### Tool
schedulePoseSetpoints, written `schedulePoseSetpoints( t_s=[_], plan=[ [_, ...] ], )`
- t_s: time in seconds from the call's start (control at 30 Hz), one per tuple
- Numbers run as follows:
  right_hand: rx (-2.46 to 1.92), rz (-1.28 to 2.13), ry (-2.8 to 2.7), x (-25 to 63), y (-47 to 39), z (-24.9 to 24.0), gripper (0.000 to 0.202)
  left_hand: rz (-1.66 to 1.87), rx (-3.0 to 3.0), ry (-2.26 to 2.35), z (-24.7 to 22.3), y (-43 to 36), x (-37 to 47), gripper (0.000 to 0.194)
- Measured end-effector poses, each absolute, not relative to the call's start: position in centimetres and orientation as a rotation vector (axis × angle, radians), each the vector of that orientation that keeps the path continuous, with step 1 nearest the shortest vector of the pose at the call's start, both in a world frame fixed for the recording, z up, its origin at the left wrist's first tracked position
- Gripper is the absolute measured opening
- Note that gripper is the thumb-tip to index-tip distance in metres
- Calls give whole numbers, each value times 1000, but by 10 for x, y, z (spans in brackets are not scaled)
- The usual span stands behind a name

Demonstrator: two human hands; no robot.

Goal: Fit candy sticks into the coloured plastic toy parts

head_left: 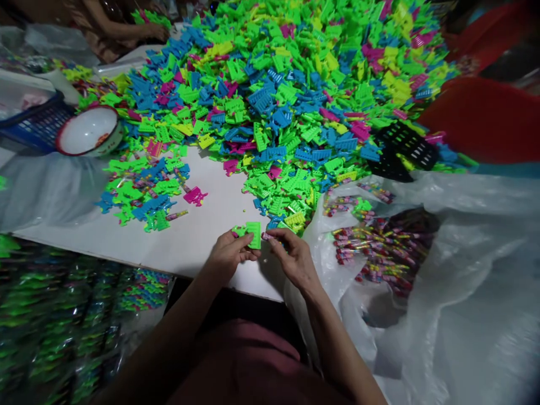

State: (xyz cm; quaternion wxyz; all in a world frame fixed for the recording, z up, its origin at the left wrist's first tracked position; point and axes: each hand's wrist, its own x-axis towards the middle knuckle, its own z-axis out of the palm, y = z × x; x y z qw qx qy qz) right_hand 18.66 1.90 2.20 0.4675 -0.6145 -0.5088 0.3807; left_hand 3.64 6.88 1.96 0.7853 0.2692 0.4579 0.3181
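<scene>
My left hand (228,253) grips a green plastic toy piece (254,235) with a ribbed, boxy end, held just above the white table (211,185). Close to its right side, my right hand (293,256) pinches a small candy tube (266,236) in a pink and red wrapper, its end pointing at the toy. The fingers hide most of the tube. Ahead of both hands rises a large heap of similar toy pieces (261,101) in green, blue, pink and yellow. To the left lies a smaller pile (143,188) of toy pieces, some with tubes in them.
At right, a clear plastic bag (447,281) holds many wrapped candy tubes (379,242). A white enamel bowl (88,132) and a blue basket (34,124) stand at left. Red containers (485,118) and a black perforated piece (405,146) sit right. Another person's arm (122,31) reaches in at back left.
</scene>
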Motion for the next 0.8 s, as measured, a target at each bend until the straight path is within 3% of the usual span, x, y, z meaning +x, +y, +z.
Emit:
schedulePoseSetpoints(
  t_s=[0.3,0.8],
  plan=[
    [-1598,569,-1508,183,10,28,18,826,924,1191,14,61,45,31],
    [-1704,506,-1469,173,-8,30,19,868,1309,1267,17,45,46,9]
  ],
)
